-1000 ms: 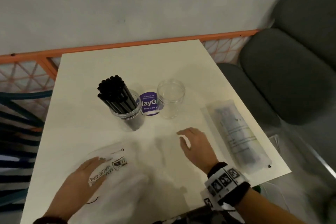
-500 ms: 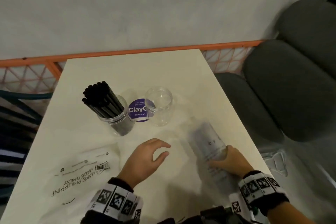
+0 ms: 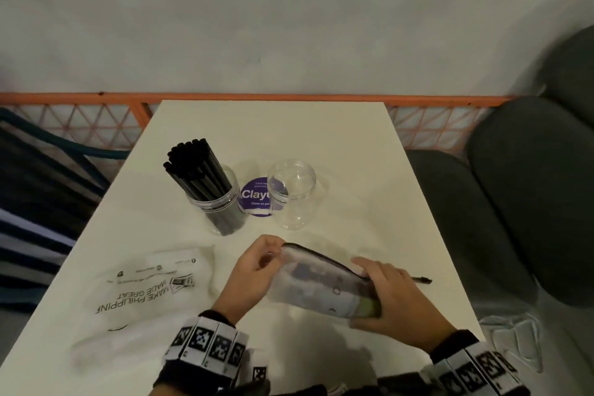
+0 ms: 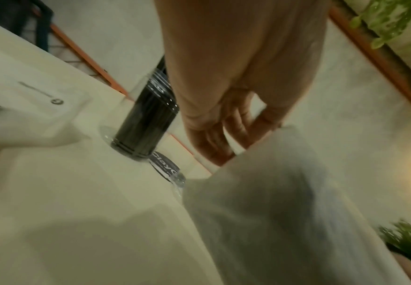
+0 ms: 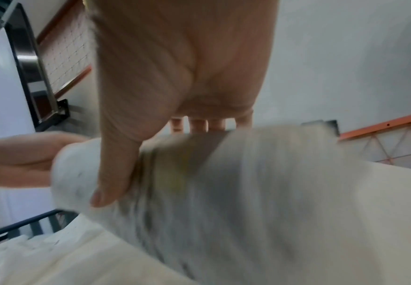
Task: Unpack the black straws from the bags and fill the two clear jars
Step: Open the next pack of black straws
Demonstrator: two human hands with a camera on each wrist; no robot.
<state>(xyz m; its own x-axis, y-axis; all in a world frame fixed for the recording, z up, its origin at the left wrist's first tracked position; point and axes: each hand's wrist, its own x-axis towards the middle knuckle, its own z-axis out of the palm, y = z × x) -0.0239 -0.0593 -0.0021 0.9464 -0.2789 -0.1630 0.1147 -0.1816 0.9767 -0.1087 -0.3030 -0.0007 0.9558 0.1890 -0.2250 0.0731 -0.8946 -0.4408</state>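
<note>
A frosted bag of straws (image 3: 316, 283) is held above the tabletop (image 3: 369, 202) near its front edge: its right end is gripped by the right hand (image 3: 395, 299), its left end pinched by the left hand (image 3: 254, 276). Behind it, one jar (image 3: 221, 199) is filled with black straws (image 3: 196, 167); the other jar (image 3: 294, 193) is empty.

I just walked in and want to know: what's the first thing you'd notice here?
The clear plastic jar packed with black straws stands out on the white table, beside an empty clear jar. Nearer the camera, the left hand and right hand hold a frosted plastic bag of straws.
</note>
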